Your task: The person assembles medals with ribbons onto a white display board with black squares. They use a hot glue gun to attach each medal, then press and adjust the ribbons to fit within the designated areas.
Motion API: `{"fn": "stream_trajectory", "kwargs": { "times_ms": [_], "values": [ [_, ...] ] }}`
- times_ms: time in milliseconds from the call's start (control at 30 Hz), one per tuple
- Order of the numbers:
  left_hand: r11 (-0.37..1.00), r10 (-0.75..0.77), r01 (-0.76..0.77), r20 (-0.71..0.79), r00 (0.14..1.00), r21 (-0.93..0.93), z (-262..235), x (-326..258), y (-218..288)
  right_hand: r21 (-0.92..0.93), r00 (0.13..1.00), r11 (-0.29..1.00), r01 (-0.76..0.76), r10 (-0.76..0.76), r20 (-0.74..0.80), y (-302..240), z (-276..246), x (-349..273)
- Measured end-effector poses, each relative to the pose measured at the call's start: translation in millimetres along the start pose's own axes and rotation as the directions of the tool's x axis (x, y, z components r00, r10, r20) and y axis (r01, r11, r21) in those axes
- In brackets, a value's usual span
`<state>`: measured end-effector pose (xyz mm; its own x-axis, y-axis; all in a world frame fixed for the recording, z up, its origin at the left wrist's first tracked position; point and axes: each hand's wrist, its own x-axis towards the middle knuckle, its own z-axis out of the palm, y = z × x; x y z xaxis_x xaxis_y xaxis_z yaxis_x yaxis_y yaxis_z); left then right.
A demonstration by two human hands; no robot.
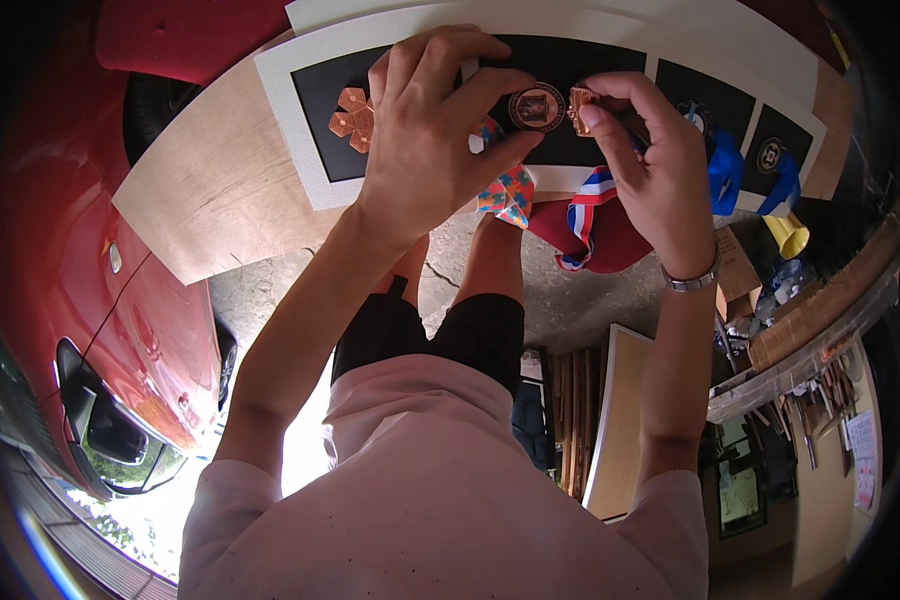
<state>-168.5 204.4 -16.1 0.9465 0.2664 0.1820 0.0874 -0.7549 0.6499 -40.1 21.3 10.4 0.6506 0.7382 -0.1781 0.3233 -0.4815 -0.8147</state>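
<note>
Pinched in our right hand's [655,165] grip was a copper medal [580,103], over the black mat [610,70] on the bench [210,200]; our left hand [430,130] lay curled, fingertips on the mat beside a round medal [537,106]. We judged that a slip could drop it askew, its striped ribbon [585,215] dragging.

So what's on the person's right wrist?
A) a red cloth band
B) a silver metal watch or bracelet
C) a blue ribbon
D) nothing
B: a silver metal band circles the wrist just below the right hand, which pinches a copper-coloured medal over the black board.
</note>
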Motion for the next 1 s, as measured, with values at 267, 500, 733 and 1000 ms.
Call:
{"fn": "stream_trajectory", "kwargs": {
  "times_ms": [267, 500, 733, 1000],
  "values": [
    [1.0, 0.001, -0.001, -0.002, 1.0, -0.001, 0, 0, 0, 0.037, 0.999, 0.999, -0.038, 0.037, 0.029, -3, -6, 0],
    [0.999, -0.006, 0.006, -0.004, 1.0, -0.047, -2, 0, -2, -0.32, 0.972, 0.92, 0.228, -0.232, 0.027, -5, -17, -10],
    [0.998, 0.001, -0.002, -0.016, 1.0, -0.059, 1, -1, -3, -0.48, 0.913, 0.781, 0.4, -0.386, 0.133, 6, -17, -8],
    [1.0, 0.007, -0.007, -0.015, 1.0, 0.007, 1, -1, -1, -0.527, 0.938, 0.791, 0.31, -0.345, 0.034, 0, -1, -7]
  ]
}}
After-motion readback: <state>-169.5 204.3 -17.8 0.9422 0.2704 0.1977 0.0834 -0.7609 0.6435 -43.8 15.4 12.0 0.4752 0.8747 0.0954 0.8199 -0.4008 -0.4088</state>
